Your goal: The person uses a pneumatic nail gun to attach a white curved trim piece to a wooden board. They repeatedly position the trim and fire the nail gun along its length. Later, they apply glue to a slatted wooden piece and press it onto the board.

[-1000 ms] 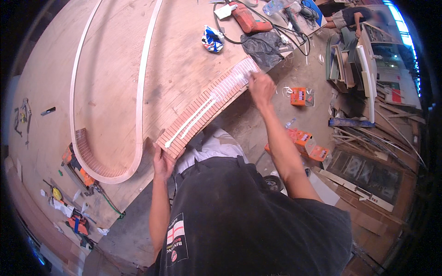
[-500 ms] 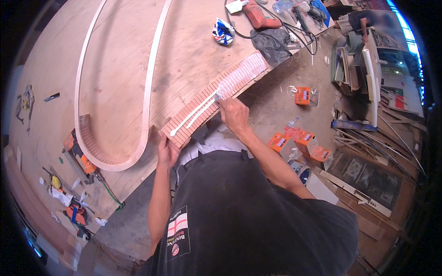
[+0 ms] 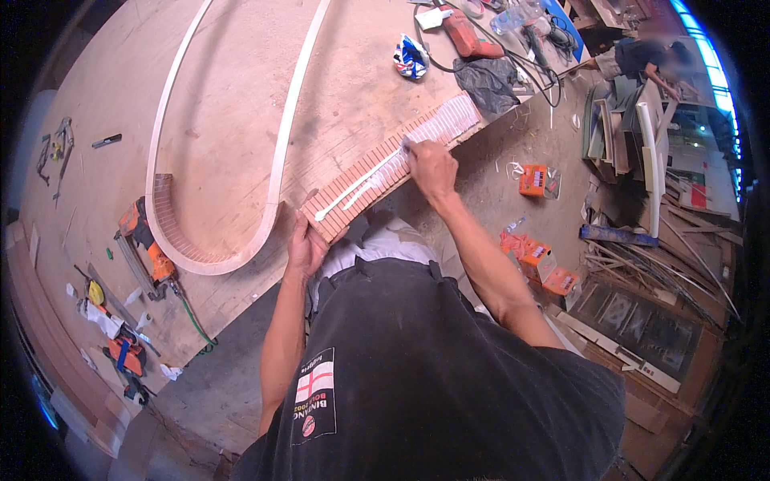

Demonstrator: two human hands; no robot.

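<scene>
A slotted wooden strip (image 3: 365, 172) lies slantwise along the table's near edge, its face cut by many cross grooves. Two thick lines of white glue (image 3: 343, 199) run along its nearer half, while a thin white film covers the farther half. My left hand (image 3: 306, 247) grips the strip's near left end, thumb at the edge and fingers partly hidden beneath. In my closed right hand (image 3: 433, 167) is a small greyish spreader (image 3: 407, 144), its edge against the strip where the glue lines meet the film; most of it is hidden by my fingers.
A U-shaped bent wooden frame (image 3: 282, 152) rests on the large table (image 3: 228, 136). An orange-and-black nail gun (image 3: 152, 248) lies left; a red power tool (image 3: 472, 36), black plastic bag (image 3: 488, 82) and cables lie far right. Orange boxes (image 3: 532, 181) stand on the floor. Another person (image 3: 642, 64) bends beyond.
The whole view has shifted, with table items appearing farther right. My right hand has slid the spreader slightly toward the strip's far end. My left hand keeps its hold.
</scene>
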